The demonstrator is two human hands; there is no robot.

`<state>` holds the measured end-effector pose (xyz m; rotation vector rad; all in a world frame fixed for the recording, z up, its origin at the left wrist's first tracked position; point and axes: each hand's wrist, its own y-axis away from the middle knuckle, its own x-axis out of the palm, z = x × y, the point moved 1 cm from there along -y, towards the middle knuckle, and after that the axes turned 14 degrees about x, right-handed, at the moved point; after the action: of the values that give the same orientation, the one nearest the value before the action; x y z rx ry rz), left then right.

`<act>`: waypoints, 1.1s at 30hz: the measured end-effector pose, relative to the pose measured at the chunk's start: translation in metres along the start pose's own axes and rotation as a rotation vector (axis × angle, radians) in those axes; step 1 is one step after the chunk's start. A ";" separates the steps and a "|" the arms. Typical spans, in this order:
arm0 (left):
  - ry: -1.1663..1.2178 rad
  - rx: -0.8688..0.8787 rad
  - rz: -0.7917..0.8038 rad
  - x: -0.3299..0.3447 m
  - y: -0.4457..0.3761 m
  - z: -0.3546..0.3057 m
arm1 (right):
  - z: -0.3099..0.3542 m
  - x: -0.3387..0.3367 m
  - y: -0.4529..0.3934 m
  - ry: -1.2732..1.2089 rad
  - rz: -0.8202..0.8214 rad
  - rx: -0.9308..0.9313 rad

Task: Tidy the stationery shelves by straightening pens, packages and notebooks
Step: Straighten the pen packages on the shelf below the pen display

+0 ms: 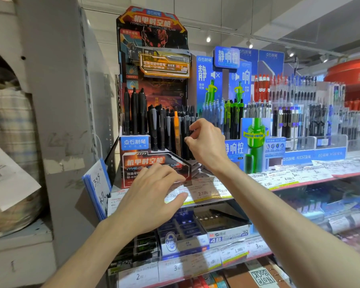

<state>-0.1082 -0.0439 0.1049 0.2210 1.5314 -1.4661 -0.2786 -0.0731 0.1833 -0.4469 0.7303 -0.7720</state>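
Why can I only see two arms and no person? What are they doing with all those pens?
The camera sits on the person's head and looks forward and down, so you see only their arms, like looking through their eyes. There is just this one picture. They stand at a shop shelf full of pens. The right hand reaches into a dark display box and its fingertips pinch at the black pens standing there, beside one orange pen. The left hand is spread open, low against the front of that box, holding nothing. Next door is a blue display with green and blue pens. Below are eraser boxes.
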 end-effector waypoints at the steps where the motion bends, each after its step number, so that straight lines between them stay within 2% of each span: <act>1: 0.002 -0.001 0.003 0.000 0.000 0.000 | -0.001 0.000 -0.001 0.007 -0.003 -0.001; 6: 0.006 -0.002 0.001 0.000 0.001 0.000 | -0.003 0.001 -0.005 0.047 0.012 -0.039; 13: 0.018 -0.001 -0.008 0.000 0.002 0.001 | 0.004 -0.006 -0.018 0.130 0.071 -0.198; 19: 0.025 0.004 -0.009 -0.001 0.001 0.000 | 0.002 -0.008 -0.032 0.084 0.172 -0.192; 33: -0.028 0.034 -0.041 -0.001 0.003 -0.002 | -0.002 -0.028 0.000 0.069 0.199 -0.231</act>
<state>-0.1070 -0.0409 0.1029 0.1892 1.4970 -1.5220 -0.2943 -0.0519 0.1939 -0.5485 0.9195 -0.5196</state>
